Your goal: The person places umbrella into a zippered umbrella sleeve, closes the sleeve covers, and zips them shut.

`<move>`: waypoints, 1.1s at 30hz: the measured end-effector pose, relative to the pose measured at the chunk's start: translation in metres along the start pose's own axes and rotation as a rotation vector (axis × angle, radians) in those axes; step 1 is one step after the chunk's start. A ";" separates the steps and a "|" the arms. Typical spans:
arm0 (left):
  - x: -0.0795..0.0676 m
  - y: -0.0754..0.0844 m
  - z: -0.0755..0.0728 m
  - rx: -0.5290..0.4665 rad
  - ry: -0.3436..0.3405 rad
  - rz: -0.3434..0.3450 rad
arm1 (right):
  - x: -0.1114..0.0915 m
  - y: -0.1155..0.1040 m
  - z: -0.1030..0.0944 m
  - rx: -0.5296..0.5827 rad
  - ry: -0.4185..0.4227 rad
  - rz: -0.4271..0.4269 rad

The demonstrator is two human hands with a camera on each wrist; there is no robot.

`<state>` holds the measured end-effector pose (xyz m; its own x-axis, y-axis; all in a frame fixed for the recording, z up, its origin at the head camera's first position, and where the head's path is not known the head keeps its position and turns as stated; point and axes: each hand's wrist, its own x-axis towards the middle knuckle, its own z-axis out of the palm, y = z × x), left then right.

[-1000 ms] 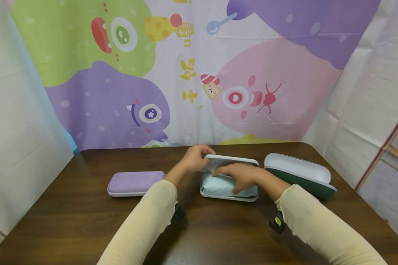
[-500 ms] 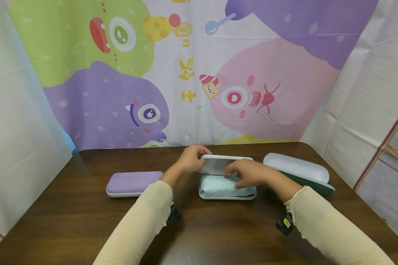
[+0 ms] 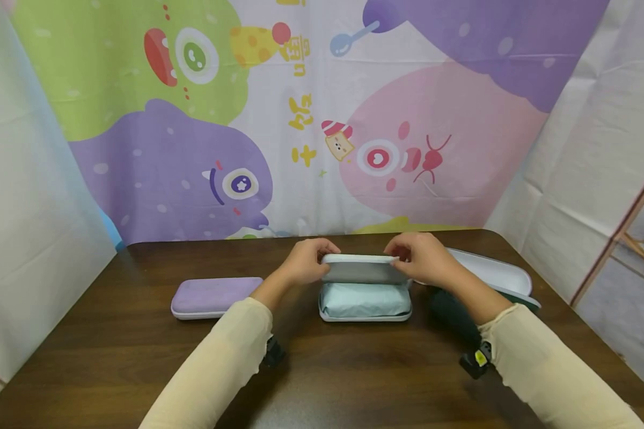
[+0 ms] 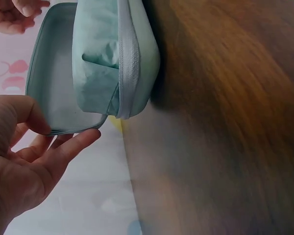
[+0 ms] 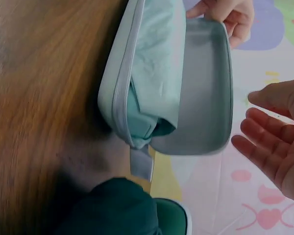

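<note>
A mint-green zippered pencil case (image 3: 365, 301) stands on the table with its grey-lined lid (image 3: 361, 274) raised. Folded mint fabric (image 4: 98, 73) bulges out of its lower half. At the lid's left end, my left hand (image 3: 306, 262) pinches the rim between thumb and fingers. My right hand (image 3: 423, 259) hovers by the lid's other end; the right wrist view shows its fingers (image 5: 264, 142) loosely bent and apart from the rim. What lies beneath the fabric is hidden.
To the left lies a closed purple case (image 3: 214, 296) with a white rim. An open dark green case (image 5: 112, 210) with a pale lining stands at the right, partly behind my right forearm. A cartoon-printed curtain (image 3: 311, 196) hangs behind the wooden table (image 3: 349, 369).
My right hand has lifted off the mint fabric and moved up to the lid's right end. The left hand stays at the lid's left end, and the raised lid tips slightly forward.
</note>
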<state>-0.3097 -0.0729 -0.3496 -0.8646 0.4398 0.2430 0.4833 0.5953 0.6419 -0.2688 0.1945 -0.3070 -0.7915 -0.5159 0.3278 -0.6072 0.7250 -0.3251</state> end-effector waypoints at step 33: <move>-0.051 0.008 0.009 0.313 -0.153 0.335 | -0.038 0.002 0.021 -0.116 -0.210 -0.182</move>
<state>-0.2599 -0.0843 -0.3638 -0.6353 0.7218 0.2745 0.7703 0.5673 0.2911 -0.2415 0.2059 -0.3385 -0.6748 -0.7164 0.1772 -0.7380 0.6529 -0.1703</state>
